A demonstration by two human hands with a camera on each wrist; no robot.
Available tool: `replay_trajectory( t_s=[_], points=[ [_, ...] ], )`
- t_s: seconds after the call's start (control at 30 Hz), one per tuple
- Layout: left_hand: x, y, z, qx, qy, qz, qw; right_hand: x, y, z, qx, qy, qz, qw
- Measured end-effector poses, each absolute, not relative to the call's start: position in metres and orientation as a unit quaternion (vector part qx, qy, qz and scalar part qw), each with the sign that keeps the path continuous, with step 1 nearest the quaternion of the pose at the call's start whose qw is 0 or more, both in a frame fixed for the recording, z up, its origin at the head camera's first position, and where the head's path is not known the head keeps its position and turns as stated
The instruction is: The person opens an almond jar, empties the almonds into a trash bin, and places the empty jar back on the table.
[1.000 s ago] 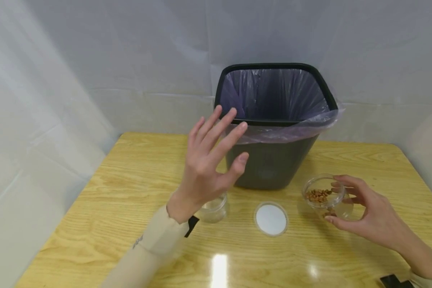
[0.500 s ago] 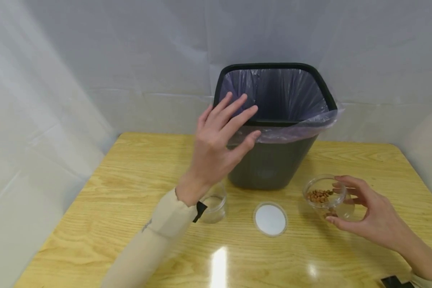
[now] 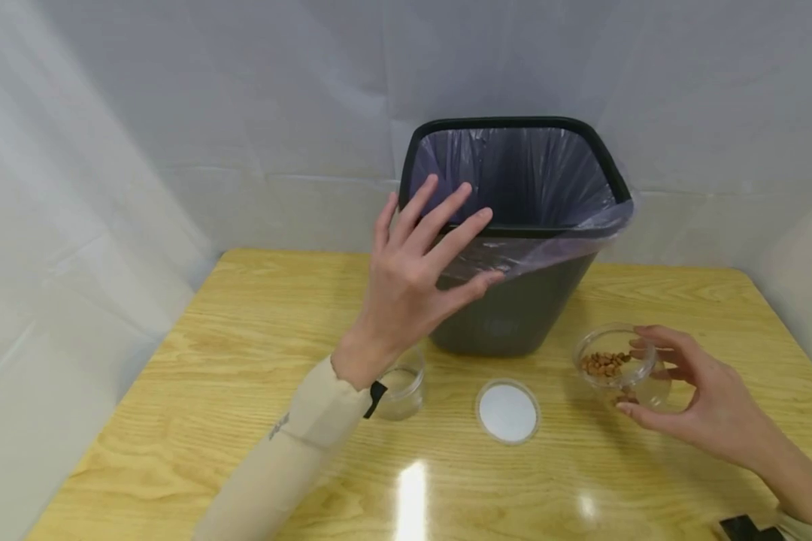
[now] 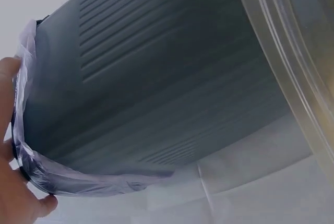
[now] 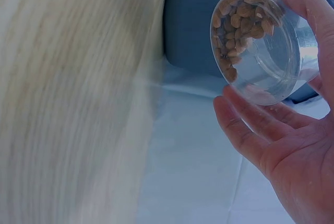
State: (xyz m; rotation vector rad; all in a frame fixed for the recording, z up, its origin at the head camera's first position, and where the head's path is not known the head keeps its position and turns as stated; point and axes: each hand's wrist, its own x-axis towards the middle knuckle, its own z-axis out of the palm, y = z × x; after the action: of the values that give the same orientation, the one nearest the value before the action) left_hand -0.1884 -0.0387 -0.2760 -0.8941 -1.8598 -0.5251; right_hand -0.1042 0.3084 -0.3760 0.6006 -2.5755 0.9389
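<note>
My left hand is at the near left of a dark bin, fingers spread and fairly straight over its front rim. The thumb lies against the purple plastic liner folded over that rim. In the left wrist view, the liner bunches along the bin's edge beside the fingers. On the right, my right hand grips a clear plastic cup between thumb and fingers, slightly tilted. Almonds are heaped to one side in its bottom.
Under the left wrist stands a clear round container, partly hidden by the sleeve. A round clear-rimmed lid with a white disc lies between the hands on the wooden table. A pale sheet hangs behind the bin.
My left hand has moved right and forward onto the bin's rim, its thumb then dropping onto the liner, whose front fold now hangs differently. The right hand with the cup has barely shifted.
</note>
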Motion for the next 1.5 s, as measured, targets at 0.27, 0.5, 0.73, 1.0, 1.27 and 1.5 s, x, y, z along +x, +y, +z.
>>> replay_trajectory(
  t_s=[0.27,0.5,0.73,1.0,1.27,1.5],
  points=[
    [-0.189,-0.04,-0.277,-0.379,-0.766,-0.189,0.483,-0.107,0.316,-0.362,0.236,-0.892,0.335,0.191],
    [-0.189,-0.04,-0.277,-0.385,-0.766,-0.163,0.489,-0.108,0.323,-0.349,0.234,-0.89,0.331,0.208],
    [-0.189,-0.039,-0.274,-0.386,-0.766,-0.137,0.495,-0.11,0.329,-0.337,0.229,-0.888,0.333,0.219],
    [-0.189,-0.038,-0.269,-0.385,-0.778,-0.086,0.489,-0.117,0.332,-0.323,0.226,-0.891,0.315,0.237],
    [-0.189,-0.04,-0.27,-0.385,-0.787,-0.085,0.475,-0.124,0.333,-0.308,0.217,-0.891,0.316,0.243],
    [-0.189,-0.04,-0.27,-0.389,-0.788,-0.089,0.469,-0.133,0.334,-0.296,0.229,-0.877,0.327,0.266]
  ],
)
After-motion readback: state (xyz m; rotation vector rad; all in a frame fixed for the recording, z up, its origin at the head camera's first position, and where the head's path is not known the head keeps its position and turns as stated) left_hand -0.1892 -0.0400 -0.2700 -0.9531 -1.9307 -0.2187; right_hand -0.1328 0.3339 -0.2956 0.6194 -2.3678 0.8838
